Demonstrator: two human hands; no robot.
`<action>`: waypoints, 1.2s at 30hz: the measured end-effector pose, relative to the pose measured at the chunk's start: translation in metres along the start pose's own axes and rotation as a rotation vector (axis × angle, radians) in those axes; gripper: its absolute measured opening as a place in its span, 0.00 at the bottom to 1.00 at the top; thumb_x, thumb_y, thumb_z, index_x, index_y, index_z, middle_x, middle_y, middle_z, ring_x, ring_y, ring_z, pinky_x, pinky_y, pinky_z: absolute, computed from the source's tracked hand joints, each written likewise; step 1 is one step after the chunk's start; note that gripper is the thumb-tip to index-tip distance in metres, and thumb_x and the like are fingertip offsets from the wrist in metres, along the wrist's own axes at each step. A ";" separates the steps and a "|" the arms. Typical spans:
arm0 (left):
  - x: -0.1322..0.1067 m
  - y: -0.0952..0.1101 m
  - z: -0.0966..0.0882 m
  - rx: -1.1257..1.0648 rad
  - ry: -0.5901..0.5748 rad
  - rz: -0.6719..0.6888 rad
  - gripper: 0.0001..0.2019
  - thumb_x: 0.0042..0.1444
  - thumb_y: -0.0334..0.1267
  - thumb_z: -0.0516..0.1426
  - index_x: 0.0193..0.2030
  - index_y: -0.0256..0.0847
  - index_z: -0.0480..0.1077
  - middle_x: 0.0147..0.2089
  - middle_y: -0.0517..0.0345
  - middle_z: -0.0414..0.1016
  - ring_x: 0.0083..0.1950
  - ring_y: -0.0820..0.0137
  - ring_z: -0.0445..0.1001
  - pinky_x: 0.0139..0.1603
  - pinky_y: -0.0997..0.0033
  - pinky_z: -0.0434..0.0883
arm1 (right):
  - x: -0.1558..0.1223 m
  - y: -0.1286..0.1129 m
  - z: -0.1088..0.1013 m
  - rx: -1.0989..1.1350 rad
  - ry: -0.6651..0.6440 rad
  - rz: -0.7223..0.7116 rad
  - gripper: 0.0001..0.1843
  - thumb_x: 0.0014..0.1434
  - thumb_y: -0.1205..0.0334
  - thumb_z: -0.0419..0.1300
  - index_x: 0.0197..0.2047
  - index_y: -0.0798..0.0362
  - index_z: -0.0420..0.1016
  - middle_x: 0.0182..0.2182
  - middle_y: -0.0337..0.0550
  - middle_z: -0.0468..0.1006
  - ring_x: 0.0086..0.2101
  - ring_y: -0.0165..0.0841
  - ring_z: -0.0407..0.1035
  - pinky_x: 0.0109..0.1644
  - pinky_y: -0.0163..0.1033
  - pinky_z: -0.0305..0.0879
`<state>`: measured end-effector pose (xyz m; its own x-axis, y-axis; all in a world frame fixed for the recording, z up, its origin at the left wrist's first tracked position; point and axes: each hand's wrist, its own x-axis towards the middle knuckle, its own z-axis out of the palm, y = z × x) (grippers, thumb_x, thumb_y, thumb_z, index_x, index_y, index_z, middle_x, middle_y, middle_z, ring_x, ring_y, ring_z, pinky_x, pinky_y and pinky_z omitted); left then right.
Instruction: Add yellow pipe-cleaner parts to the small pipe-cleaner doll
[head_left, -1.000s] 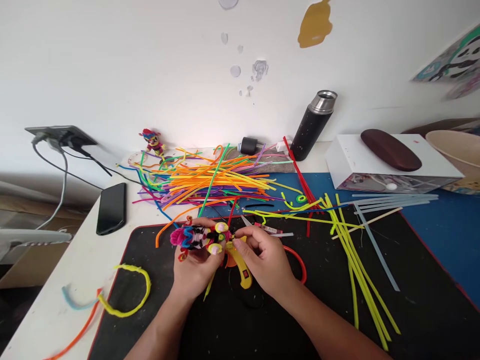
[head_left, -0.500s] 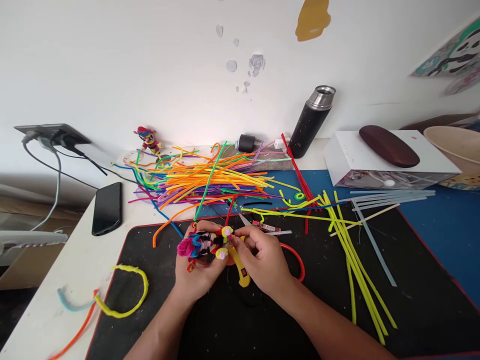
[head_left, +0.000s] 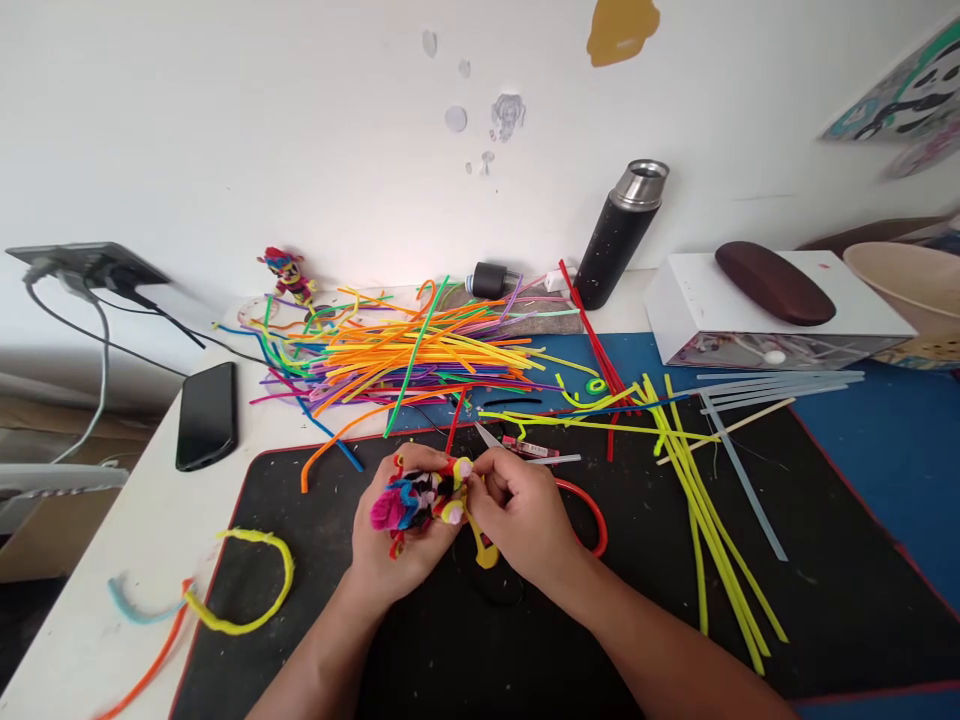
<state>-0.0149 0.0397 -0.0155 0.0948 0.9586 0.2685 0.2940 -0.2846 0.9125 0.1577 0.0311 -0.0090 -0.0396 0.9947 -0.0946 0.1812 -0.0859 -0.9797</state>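
A small doll of fuzzy pipe cleaners (head_left: 405, 502), with pink hair, blue and black parts and yellow-and-pink feet, lies across my left hand (head_left: 379, 570). The fingers of that hand are curled round it from below. My right hand (head_left: 529, 515) has thumb and forefinger pinched together at the doll's foot end; whatever sits between those fingertips is hidden. Beneath the hands is a yellow tool (head_left: 487, 555), mostly covered. A pointed metal blade (head_left: 487, 436) and a red loop (head_left: 596, 515) show on either side of my right hand.
Many coloured pipe cleaners (head_left: 420, 350) are heaped behind the black mat (head_left: 300, 560). Yellow-green ones (head_left: 712, 510) lie at right. Around stand a black flask (head_left: 621, 240), a white box (head_left: 690, 310) with a glasses case (head_left: 772, 285), a phone (head_left: 206, 418) and another doll (head_left: 289, 275).
The doll has shifted slightly right and turned a little in my left hand. My right fingers stay at its feet, more tightly bunched. The whole view has shifted slightly.
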 end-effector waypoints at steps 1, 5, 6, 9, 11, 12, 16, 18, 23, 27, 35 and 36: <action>0.000 0.000 0.000 0.004 -0.002 0.029 0.17 0.53 0.37 0.71 0.48 0.51 0.74 0.43 0.57 0.79 0.43 0.59 0.81 0.43 0.59 0.78 | 0.000 -0.001 0.000 0.025 -0.004 0.012 0.09 0.63 0.59 0.61 0.30 0.50 0.71 0.17 0.29 0.64 0.18 0.27 0.57 0.24 0.33 0.51; 0.001 -0.001 0.002 -0.004 0.010 0.116 0.18 0.54 0.35 0.70 0.49 0.51 0.74 0.44 0.57 0.78 0.43 0.61 0.81 0.43 0.60 0.78 | 0.002 -0.004 0.003 0.140 -0.011 0.069 0.10 0.62 0.58 0.62 0.29 0.49 0.69 0.17 0.28 0.61 0.19 0.27 0.55 0.23 0.33 0.50; 0.001 -0.001 0.002 0.000 0.018 0.131 0.18 0.54 0.35 0.70 0.49 0.51 0.74 0.44 0.57 0.78 0.43 0.61 0.81 0.43 0.60 0.78 | 0.002 -0.003 0.004 0.166 -0.011 0.082 0.11 0.62 0.57 0.62 0.29 0.49 0.69 0.17 0.28 0.61 0.19 0.27 0.54 0.23 0.33 0.49; 0.000 -0.001 0.002 0.012 0.025 0.167 0.19 0.54 0.34 0.70 0.50 0.50 0.73 0.44 0.56 0.79 0.43 0.61 0.81 0.42 0.61 0.78 | 0.003 -0.003 0.006 0.225 -0.014 0.113 0.13 0.62 0.55 0.63 0.29 0.49 0.69 0.17 0.28 0.60 0.19 0.27 0.53 0.23 0.33 0.48; -0.001 -0.001 0.002 0.009 0.016 0.184 0.19 0.54 0.33 0.70 0.51 0.50 0.73 0.45 0.55 0.79 0.43 0.61 0.81 0.42 0.61 0.78 | 0.004 -0.002 0.006 0.247 -0.018 0.127 0.13 0.62 0.54 0.63 0.29 0.50 0.69 0.17 0.28 0.60 0.19 0.27 0.53 0.23 0.33 0.48; -0.001 0.000 0.002 0.000 0.013 0.188 0.19 0.54 0.33 0.70 0.51 0.50 0.74 0.45 0.55 0.80 0.44 0.61 0.81 0.43 0.61 0.78 | 0.003 -0.003 0.006 0.251 -0.017 0.130 0.13 0.62 0.54 0.64 0.29 0.50 0.70 0.17 0.28 0.60 0.19 0.27 0.53 0.23 0.33 0.48; 0.000 0.004 0.004 -0.108 0.038 0.132 0.19 0.53 0.34 0.71 0.50 0.51 0.75 0.44 0.55 0.80 0.44 0.60 0.81 0.42 0.60 0.78 | 0.003 -0.004 0.005 0.234 -0.015 0.133 0.12 0.62 0.55 0.63 0.30 0.50 0.70 0.18 0.29 0.61 0.19 0.27 0.55 0.23 0.33 0.49; 0.000 0.006 0.005 -0.155 0.059 0.097 0.18 0.52 0.35 0.71 0.49 0.51 0.76 0.44 0.55 0.80 0.43 0.59 0.81 0.41 0.60 0.79 | 0.002 -0.004 0.005 0.219 -0.011 0.130 0.12 0.62 0.56 0.63 0.30 0.50 0.70 0.17 0.29 0.61 0.19 0.27 0.56 0.23 0.33 0.49; -0.001 0.008 0.001 -0.072 0.065 0.140 0.18 0.51 0.34 0.71 0.48 0.51 0.76 0.42 0.56 0.82 0.42 0.60 0.81 0.40 0.59 0.79 | 0.001 -0.007 0.006 0.216 -0.011 0.123 0.12 0.61 0.56 0.65 0.29 0.50 0.69 0.18 0.28 0.61 0.20 0.27 0.53 0.23 0.33 0.49; -0.003 0.007 -0.004 0.005 0.017 0.194 0.19 0.52 0.34 0.71 0.49 0.51 0.75 0.43 0.57 0.83 0.43 0.61 0.82 0.41 0.61 0.79 | 0.000 -0.009 0.005 0.235 -0.015 0.115 0.12 0.61 0.56 0.65 0.29 0.50 0.69 0.18 0.27 0.59 0.20 0.26 0.52 0.24 0.33 0.48; 0.000 0.012 -0.005 0.034 0.047 0.237 0.18 0.50 0.32 0.71 0.46 0.48 0.75 0.42 0.55 0.83 0.41 0.61 0.82 0.39 0.61 0.81 | -0.001 -0.007 0.007 0.276 -0.026 0.112 0.09 0.61 0.61 0.66 0.30 0.50 0.71 0.18 0.27 0.61 0.20 0.26 0.52 0.23 0.32 0.48; 0.001 0.013 -0.005 0.034 0.051 0.231 0.17 0.51 0.31 0.70 0.46 0.47 0.74 0.42 0.55 0.82 0.40 0.61 0.82 0.38 0.60 0.81 | -0.001 -0.007 0.007 0.283 -0.029 0.114 0.09 0.60 0.61 0.66 0.30 0.50 0.71 0.18 0.27 0.61 0.20 0.26 0.52 0.23 0.32 0.48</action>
<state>-0.0154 0.0368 -0.0023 0.1153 0.8667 0.4853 0.3020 -0.4960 0.8141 0.1498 0.0305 -0.0032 -0.0632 0.9761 -0.2081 -0.0948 -0.2134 -0.9724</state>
